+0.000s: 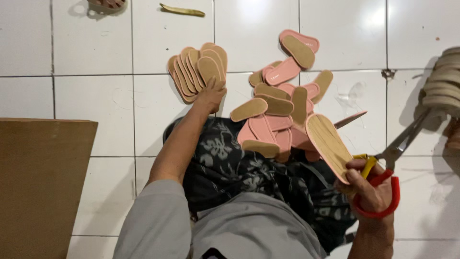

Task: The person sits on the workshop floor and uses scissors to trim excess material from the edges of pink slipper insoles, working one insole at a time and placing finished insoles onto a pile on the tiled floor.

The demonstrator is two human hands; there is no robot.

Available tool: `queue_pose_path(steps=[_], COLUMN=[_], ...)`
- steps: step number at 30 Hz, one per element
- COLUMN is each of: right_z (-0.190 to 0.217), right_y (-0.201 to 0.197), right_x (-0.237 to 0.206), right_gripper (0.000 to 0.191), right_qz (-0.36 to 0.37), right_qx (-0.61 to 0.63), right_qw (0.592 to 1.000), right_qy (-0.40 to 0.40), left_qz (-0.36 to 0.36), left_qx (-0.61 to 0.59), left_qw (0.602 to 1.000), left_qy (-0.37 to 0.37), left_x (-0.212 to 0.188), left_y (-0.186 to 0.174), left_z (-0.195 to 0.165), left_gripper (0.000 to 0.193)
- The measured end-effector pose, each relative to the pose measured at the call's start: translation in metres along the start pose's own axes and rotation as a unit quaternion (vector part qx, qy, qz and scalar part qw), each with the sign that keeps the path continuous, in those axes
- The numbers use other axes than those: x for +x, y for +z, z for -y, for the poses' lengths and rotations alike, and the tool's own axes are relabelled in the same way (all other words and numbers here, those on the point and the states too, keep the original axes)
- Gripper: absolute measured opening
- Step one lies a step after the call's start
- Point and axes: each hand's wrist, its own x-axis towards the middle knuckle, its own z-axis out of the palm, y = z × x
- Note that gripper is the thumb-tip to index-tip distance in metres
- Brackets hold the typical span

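Note:
My left hand (210,96) reaches forward and rests on a fanned stack of tan insoles (196,69) on the white tiled floor. My right hand (371,187) grips red-and-yellow-handled scissors (390,158), blades pointing up to the right. The same hand also pinches a pink insole with a tan lined face (328,144), tilted toward me. A loose heap of pink and tan insoles (280,108) lies between the hands, partly on the dark floral cloth (230,163) over my lap.
A brown cardboard sheet (40,187) stands at the left. A stack of pale soles (443,84) sits at the right edge. A yellowish strip (182,10) and a round object (106,5) lie at the top.

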Motion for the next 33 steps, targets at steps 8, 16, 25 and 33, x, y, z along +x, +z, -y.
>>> queue_pose_path(steps=[8, 16, 25, 33], right_z=[-0.009, 0.010, 0.037, 0.040], right_y=[-0.005, 0.010, 0.033, 0.055], right_x=[0.014, 0.036, 0.075, 0.090], right_gripper=[0.012, 0.021, 0.027, 0.037], right_qz=[-0.042, -0.074, -0.043, 0.016], right_qx=[0.097, 0.191, 0.377, 0.538], right_qw=[0.990, 0.962, 0.916, 0.824], right_qy=[0.096, 0.180, 0.126, 0.176], left_qz=[0.030, 0.013, -0.198, -0.058], left_qx=[-0.154, -0.282, -0.360, -0.801], left_qw=[0.973, 0.868, 0.884, 0.482], left_qy=[-0.169, -0.409, -0.221, 0.350], left_x=[-0.015, -0.002, 0.037, -0.033], left_y=[-0.051, -0.028, -0.024, -0.085], left_z=[0.036, 0.048, 0.030, -0.091], left_gripper=[0.077, 0.138, 0.088, 0.025])
